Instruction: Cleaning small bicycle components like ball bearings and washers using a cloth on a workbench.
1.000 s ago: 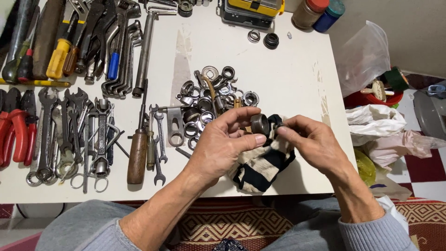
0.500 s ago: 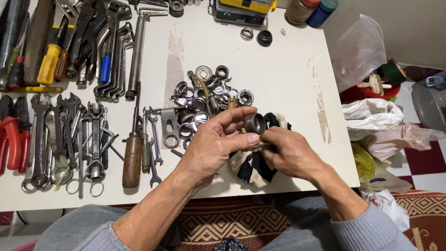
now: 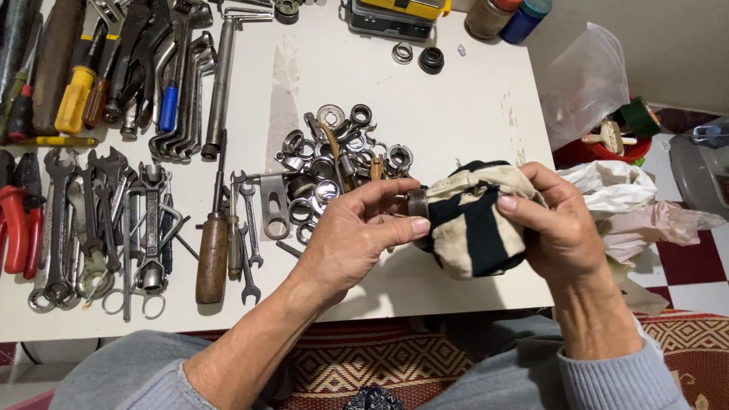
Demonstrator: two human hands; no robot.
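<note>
Cream-and-black striped cloth (image 3: 474, 228) is bunched in the right hand (image 3: 558, 228), whose fingers curl over its top and press it against a small dark metal ring (image 3: 418, 203). That ring sits pinched between the thumb and fingertips of the left hand (image 3: 353, 239), which closes on it from the other side, so the ring lies between the two hands, just above the near edge of the white surface (image 3: 456, 114).

Just beyond the left hand's fingers lies a heap of shiny metal rings and bearings (image 3: 334, 163), with a brown-handled tool lying among them. Outward of the left hand rest a wooden-handled screwdriver (image 3: 213, 254) and several small open-ended spanners (image 3: 249, 228). Further out that way a row of larger steel spanners (image 3: 91, 220) lies side by side, with red-handled pliers (image 3: 17, 228) at the edge. Far beyond the hands, a yellow-handled screwdriver (image 3: 72, 99) and more long tools lie near the surface's back. Outward of the right hand, off the surface, crumpled white and pink plastic bags (image 3: 630, 205) are piled.
</note>
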